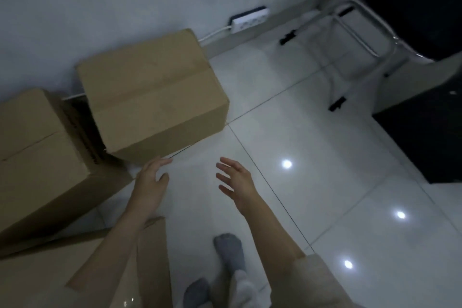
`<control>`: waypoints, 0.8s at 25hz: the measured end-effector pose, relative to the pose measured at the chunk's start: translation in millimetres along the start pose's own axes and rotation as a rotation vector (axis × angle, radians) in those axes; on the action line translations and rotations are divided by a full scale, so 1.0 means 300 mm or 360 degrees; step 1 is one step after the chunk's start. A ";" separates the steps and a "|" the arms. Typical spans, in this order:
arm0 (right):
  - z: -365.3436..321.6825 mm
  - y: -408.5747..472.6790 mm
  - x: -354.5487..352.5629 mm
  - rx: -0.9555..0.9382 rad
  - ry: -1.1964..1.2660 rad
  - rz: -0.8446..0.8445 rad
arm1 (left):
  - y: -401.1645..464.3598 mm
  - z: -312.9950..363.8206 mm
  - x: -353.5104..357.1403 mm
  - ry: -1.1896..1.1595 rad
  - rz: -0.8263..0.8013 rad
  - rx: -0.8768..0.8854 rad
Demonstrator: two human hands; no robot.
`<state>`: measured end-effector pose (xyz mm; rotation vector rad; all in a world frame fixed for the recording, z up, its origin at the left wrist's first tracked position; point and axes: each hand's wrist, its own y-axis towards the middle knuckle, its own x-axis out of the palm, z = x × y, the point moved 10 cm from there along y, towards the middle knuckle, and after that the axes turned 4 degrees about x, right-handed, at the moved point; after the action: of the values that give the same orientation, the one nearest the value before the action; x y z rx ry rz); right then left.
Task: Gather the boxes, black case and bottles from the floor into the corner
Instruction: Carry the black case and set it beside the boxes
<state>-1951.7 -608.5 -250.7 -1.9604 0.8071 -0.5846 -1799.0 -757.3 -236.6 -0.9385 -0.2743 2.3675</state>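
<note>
Three brown cardboard boxes are in view. A closed box (152, 92) stands on the white tiled floor against the wall. A second, larger box (37, 155) stands to its left, close beside it. A third box (82, 270) lies at the bottom left, under my left forearm. My left hand (150, 182) hovers just in front of the first box's near lower edge, fingers apart, holding nothing. My right hand (235, 180) is open over bare floor to the right of it. No bottles or black case can be made out.
A white power strip (248, 20) with its cable lies along the wall behind the boxes. A chrome-framed chair (370, 40) with a black seat stands at the upper right. A dark mat (430, 140) lies at the right. My socked feet (228, 252) are below.
</note>
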 end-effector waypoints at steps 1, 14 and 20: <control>0.023 -0.046 -0.071 -0.0020 0.0061 0.0040 | -0.031 0.052 0.029 0.0010 -0.0049 0.0051; 0.682 -0.697 -1.241 -0.0102 0.1006 0.0761 | -0.795 0.730 0.962 0.0400 -0.0918 0.0796; 1.207 -1.017 -1.662 -0.0067 0.1332 0.1022 | -1.344 0.767 1.409 0.0571 -0.1244 0.1000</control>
<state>-1951.0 76.9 -195.2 -1.3162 1.8729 -0.9895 -2029.6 -179.7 -151.9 -0.7352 0.2117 1.3975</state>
